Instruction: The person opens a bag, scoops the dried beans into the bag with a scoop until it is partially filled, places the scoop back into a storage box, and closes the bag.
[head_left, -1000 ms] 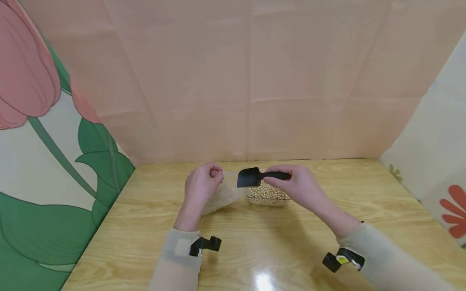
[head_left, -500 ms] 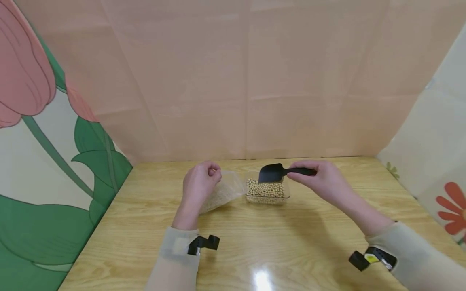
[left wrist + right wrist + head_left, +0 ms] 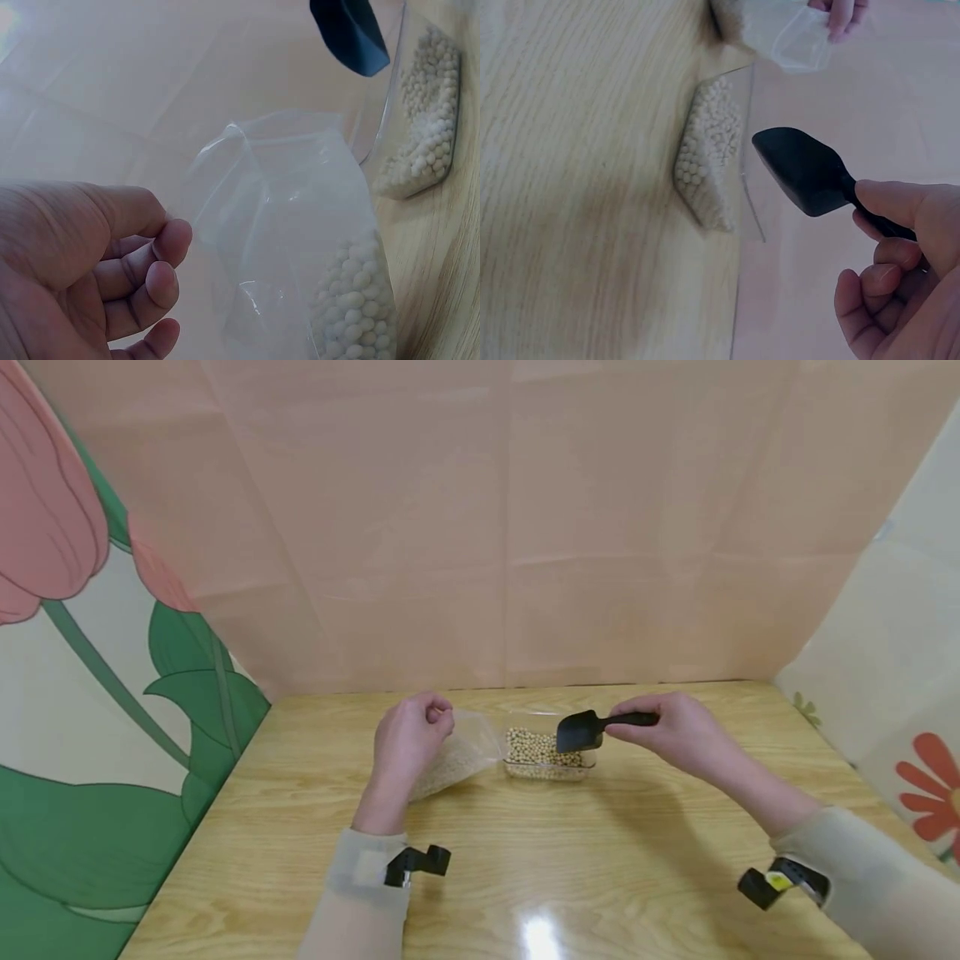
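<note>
My left hand (image 3: 408, 735) pinches the top edge of a clear plastic bag (image 3: 463, 752) between thumb and forefinger. Pale round beans fill the bag's lower part, as the left wrist view shows. To its right stands a clear rectangular container (image 3: 551, 767) partly filled with pale yellow round beans (image 3: 528, 747). My right hand (image 3: 678, 728) grips a small black scoop (image 3: 576, 732) by its handle. The scoop's blade hangs over the right side of the container, tilted toward the beans. In the right wrist view the blade's inside (image 3: 802, 165) shows no beans.
Everything rests on a wooden table (image 3: 495, 877). A plain pinkish cloth (image 3: 502, 527) hangs behind the table's far edge. A panel with painted tulips and leaves (image 3: 90, 693) stands along the left, and a flowered panel (image 3: 900, 635) along the right.
My right hand has carried the scoop rightward from beside the bag's mouth to over the container, then lowered it slightly. My left hand stays at the bag, and the view has shifted slightly.
</note>
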{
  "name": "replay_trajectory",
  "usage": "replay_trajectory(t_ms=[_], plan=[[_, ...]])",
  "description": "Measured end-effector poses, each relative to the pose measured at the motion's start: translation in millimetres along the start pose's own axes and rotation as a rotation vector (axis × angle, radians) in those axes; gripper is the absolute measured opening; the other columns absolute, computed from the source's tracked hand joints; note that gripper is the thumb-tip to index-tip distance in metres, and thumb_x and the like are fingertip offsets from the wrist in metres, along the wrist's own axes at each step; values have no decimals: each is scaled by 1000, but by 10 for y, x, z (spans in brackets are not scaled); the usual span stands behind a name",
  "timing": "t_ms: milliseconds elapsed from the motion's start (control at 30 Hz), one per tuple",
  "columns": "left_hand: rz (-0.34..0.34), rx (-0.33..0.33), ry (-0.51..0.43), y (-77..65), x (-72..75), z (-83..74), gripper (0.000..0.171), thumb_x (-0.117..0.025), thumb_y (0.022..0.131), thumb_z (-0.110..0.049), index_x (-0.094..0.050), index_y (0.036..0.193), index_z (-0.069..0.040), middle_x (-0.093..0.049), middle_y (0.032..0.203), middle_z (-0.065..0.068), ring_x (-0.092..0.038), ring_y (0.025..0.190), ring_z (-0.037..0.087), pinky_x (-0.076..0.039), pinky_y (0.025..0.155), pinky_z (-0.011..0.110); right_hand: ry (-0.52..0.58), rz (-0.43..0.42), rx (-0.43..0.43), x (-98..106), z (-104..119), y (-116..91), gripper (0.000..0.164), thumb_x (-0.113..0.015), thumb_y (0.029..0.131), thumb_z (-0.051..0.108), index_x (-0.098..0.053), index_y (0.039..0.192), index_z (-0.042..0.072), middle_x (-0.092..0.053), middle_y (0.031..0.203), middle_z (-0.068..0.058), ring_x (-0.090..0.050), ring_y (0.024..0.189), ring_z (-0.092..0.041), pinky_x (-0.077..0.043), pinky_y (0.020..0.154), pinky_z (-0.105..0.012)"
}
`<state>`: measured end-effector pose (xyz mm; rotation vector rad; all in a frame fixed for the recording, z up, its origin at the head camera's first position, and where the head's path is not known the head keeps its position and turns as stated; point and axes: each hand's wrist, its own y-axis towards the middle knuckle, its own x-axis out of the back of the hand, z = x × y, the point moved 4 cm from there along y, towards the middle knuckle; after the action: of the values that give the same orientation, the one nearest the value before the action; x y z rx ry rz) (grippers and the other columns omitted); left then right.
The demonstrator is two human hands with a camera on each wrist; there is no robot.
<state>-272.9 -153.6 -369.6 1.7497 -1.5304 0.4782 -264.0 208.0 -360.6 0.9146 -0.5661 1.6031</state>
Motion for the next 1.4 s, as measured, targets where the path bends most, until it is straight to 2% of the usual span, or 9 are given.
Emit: replay_trajectory(t_ms=[133, 233, 433, 633, 867, 1133, 1400], plan=[[6, -2, -4, 3, 0, 0, 13, -72, 102, -16, -83, 107, -10, -75, 85, -2, -65, 69, 17, -52, 69, 39, -7, 30, -14, -48, -52, 21, 42, -83, 100, 42, -83, 127, 11, -78, 121, -16, -57, 69, -19, -47, 62, -36], [16, -3, -7, 6, -6, -1, 14, -72, 103, -17, -83, 108, -10, -75, 84, -2, -64, 67, 16, -52, 67, 37, -23, 36, -22, -72, -87, 44, 38, -84, 99, 41, -84, 125, 13, -78, 119, -14, -58, 71, -20, -47, 65, -37], [10, 6, -6, 3, 7, -12, 13, -72, 103, -17, -82, 108, -10, -75, 85, -1, -64, 68, 16, -52, 69, 38, -71, 53, 27, -56, -87, 112, 29, -84, 100, 40, -86, 118, 18, -80, 120, -10, -65, 84, -17, -50, 75, -40], [22, 6, -14, -5, -6, -10, 14, -71, 102, -15, -82, 108, -9, -75, 85, -1, -63, 67, 16, -51, 68, 37, -84, 88, 62, -42, -42, 158, 26, -85, 99, 37, -86, 116, 17, -81, 111, -2, -62, 79, -15, -48, 73, -39], [17, 15, -12, -20, -8, -5, 14, -72, 103, -16, -82, 109, -9, -76, 86, -1, -65, 69, 17, -52, 70, 39, -110, 140, 58, -55, 26, 237, 30, -83, 101, 38, -85, 120, 16, -81, 118, -6, -64, 80, -15, -49, 72, -40], [15, 17, -14, 2, -14, -5, 13, -73, 103, -16, -82, 109, -9, -76, 85, -2, -65, 69, 16, -52, 70, 38, -137, 169, 60, -23, 52, 293, 27, -84, 99, 37, -86, 116, 17, -81, 115, -5, -63, 80, -17, -48, 71, -40], [13, 9, -2, 2, -15, -12, 13, -72, 102, -16, -82, 108, -10, -75, 85, -1, -64, 67, 16, -51, 68, 38, -156, 189, 64, -116, 35, 340, 23, -84, 99, 35, -86, 115, 17, -81, 115, -4, -67, 86, -16, -52, 77, -43]])
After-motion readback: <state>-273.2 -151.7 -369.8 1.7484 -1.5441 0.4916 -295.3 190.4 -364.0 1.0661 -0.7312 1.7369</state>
